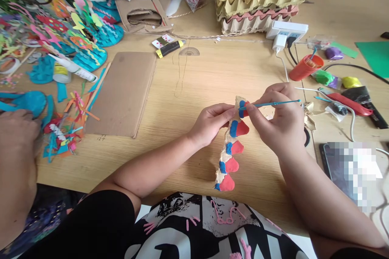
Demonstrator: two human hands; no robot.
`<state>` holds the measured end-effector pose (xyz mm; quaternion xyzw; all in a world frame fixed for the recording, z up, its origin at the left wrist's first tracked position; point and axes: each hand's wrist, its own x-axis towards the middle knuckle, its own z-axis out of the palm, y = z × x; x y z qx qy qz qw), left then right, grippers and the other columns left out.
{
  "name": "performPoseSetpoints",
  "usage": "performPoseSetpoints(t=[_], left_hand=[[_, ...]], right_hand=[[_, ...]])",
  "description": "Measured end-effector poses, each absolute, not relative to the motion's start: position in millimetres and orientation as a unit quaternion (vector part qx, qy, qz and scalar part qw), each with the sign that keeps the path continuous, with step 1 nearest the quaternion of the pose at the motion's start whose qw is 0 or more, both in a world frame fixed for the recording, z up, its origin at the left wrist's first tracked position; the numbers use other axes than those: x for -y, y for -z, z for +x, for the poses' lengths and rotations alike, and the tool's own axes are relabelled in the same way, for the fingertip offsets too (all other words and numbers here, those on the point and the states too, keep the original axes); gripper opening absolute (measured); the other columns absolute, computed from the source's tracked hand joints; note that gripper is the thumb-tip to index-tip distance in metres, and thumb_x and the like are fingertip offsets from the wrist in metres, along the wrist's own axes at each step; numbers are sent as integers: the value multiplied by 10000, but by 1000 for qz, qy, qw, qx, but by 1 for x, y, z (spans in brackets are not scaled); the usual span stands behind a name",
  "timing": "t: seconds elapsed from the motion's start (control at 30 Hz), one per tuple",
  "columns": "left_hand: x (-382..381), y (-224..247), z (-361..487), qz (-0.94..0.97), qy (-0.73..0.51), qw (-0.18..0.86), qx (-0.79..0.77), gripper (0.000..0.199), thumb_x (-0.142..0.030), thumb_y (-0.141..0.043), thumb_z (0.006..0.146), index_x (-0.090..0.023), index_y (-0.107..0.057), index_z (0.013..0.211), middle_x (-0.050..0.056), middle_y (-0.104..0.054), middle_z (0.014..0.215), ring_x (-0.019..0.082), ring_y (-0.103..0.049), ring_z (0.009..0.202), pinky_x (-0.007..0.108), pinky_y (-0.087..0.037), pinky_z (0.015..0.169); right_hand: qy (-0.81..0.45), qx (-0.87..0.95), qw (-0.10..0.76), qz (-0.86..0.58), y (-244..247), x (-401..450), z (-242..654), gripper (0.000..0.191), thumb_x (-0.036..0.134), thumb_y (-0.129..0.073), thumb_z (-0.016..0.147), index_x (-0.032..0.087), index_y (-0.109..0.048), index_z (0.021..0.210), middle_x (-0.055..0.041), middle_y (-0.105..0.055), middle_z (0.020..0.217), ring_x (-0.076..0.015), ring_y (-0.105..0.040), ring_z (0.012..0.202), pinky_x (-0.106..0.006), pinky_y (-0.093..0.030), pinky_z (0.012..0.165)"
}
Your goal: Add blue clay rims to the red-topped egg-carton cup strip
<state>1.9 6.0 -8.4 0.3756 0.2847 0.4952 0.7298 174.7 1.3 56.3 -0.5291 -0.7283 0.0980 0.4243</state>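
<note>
My left hand (214,123) pinches the upper part of a torn egg carton strip (225,156) above the table. Red clay covers the strip's several points, with blue clay patches along their bases; bare grey-brown card shows between them. In my right hand (278,123) is a thin blue clay modelling tool (273,104), gripped between thumb and fingers. The tool's left end rests at the blue patch on the topmost point, and its other end sticks out to the right past my knuckles.
A brown cardboard sheet (121,93) lies to the left, beside paper scraps (65,139) and another person's hand (20,139). Egg trays (261,2) are stacked at the back. Rightward are a power strip (287,31), an orange cup (305,68), clay packets (324,77) and a phone (343,170).
</note>
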Motion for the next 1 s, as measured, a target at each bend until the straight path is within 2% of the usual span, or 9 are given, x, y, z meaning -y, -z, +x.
performPoseSetpoints(t=[0.17,0.47,0.77,1.0], left_hand=[[-6,8,2,380,-496,732,-270,161,-403,-800,900,-248,-839,926,-5,-736,777,81,-661,672,209,-547,637],[-5,6,2,385,-490,719,-309,256,-472,-825,857,-230,-838,937,14,-760,815,99,-658,665,241,-543,644],[-4,6,2,391,-496,719,-289,180,-423,-801,895,-249,-836,926,0,-744,810,106,-706,726,225,-576,680],[-4,7,2,401,-497,714,-286,182,-410,-795,902,-233,-830,920,-2,-728,782,96,-684,698,215,-567,665]], right_hand=[[-107,723,426,-534,-54,-2,175,180,343,-730,895,266,-641,758,-66,-625,891,-295,-659,959,-506,-553,866],[-169,713,465,-497,-53,1,178,227,373,-731,916,274,-623,742,-57,-593,895,-266,-627,955,-482,-541,876],[-111,720,436,-528,-55,4,173,204,331,-726,902,273,-641,725,-77,-626,886,-317,-664,981,-528,-559,872],[-102,709,444,-539,-54,3,171,224,296,-728,882,258,-598,704,-65,-613,884,-299,-658,951,-510,-548,867]])
